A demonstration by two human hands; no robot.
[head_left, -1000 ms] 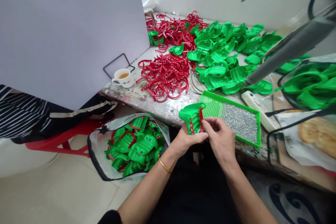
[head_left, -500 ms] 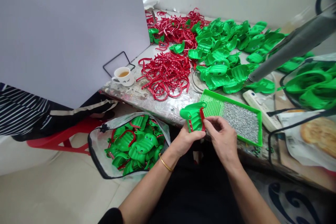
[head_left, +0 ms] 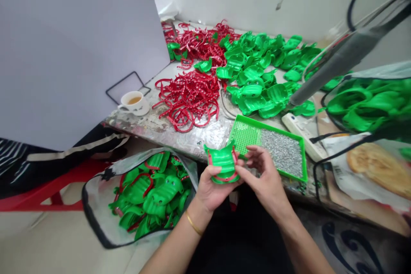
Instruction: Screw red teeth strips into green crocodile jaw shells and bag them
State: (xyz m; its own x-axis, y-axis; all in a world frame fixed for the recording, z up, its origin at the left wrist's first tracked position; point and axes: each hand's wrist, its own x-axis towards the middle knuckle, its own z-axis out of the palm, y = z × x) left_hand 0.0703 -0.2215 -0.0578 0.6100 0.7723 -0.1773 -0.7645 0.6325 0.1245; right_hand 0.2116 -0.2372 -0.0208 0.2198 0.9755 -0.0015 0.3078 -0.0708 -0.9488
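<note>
The person's left hand (head_left: 210,190) is cradling a bright green plastic crocodile-shaped piece (head_left: 223,162) from below, with its fingers curling up around the near edge, and a glossy red plastic band (head_left: 224,178) is running around the piece's lower rim. The right hand (head_left: 265,180) is reaching in from 3 o'clock, with its outstretched fingers (head_left: 253,152) spreading just beside the piece's right side; the hands are close together at the piece, but I cannot tell whether the right hand is gripping it. Both forearms are rising from 6 o'clock, and a thin gold bangle (head_left: 192,224) is circling the left wrist. At 1 o'clock, just beyond the right fingers, a green plastic tray (head_left: 269,128) is holding a perforated green grid (head_left: 245,135) and a heap of tiny silver studs (head_left: 282,154). A tangled pile of red plastic bands (head_left: 188,102) and a mass of green crocodile pieces (head_left: 257,90) are lying on a scuffed foil-covered tabletop (head_left: 160,126) at 12 o'clock. At 8 o'clock, a clear plastic bag (head_left: 93,209) of assembled green pieces is sitting on the floor, while a white mug (head_left: 133,102) of tea is standing at 11 o'clock.
</note>
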